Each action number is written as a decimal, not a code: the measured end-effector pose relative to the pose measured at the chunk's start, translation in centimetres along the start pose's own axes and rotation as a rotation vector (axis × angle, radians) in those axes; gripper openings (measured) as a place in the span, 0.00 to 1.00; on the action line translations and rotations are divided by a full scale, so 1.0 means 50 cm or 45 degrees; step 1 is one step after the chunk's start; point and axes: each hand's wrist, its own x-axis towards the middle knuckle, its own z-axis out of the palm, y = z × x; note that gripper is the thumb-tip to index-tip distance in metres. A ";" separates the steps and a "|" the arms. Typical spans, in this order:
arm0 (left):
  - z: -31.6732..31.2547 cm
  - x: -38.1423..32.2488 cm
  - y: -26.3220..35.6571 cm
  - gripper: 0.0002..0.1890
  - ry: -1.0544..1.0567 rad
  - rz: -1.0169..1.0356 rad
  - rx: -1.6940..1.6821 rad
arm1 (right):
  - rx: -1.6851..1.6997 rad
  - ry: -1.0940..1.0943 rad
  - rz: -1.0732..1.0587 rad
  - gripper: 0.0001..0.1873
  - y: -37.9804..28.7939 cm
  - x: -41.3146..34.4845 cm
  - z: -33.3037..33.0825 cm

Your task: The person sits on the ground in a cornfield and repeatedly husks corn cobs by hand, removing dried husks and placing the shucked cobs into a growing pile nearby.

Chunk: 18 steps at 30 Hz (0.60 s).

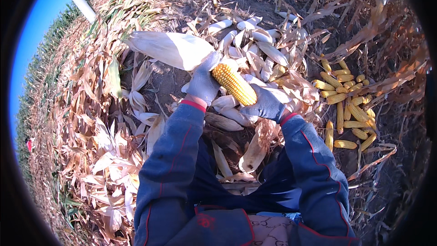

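A bare yellow ear of corn lies slantwise between my two gloved hands. My left hand, in a grey knit glove, grips pale husk leaves peeled back from the ear's upper left end; they fan out to the left. At the ear's lower right end, my right hand, gloved in grey too, is closed around it, with part of the fingers hidden. Beyond and beneath the hands lies a heap of ears in pale husks.
Several husked yellow ears form a loose pile at the right. Dry husks and stalks cover the ground on the left. Dry corn leaves reach in from the upper right. Loose husks lie between my legs.
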 end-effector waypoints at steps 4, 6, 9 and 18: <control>-0.009 -0.014 -0.006 0.18 -0.004 -0.741 -0.785 | -0.101 0.034 0.002 0.39 0.009 -0.009 0.002; -0.006 -0.013 -0.031 0.15 -0.047 -0.824 -0.741 | -0.258 0.023 0.073 0.36 0.010 -0.014 0.003; -0.001 0.006 -0.077 0.11 0.277 -0.924 -0.581 | -0.397 -0.016 0.168 0.33 0.003 -0.011 0.009; -0.039 0.067 -0.064 0.11 0.053 -0.861 -0.742 | -0.442 0.189 0.146 0.33 0.017 0.009 0.005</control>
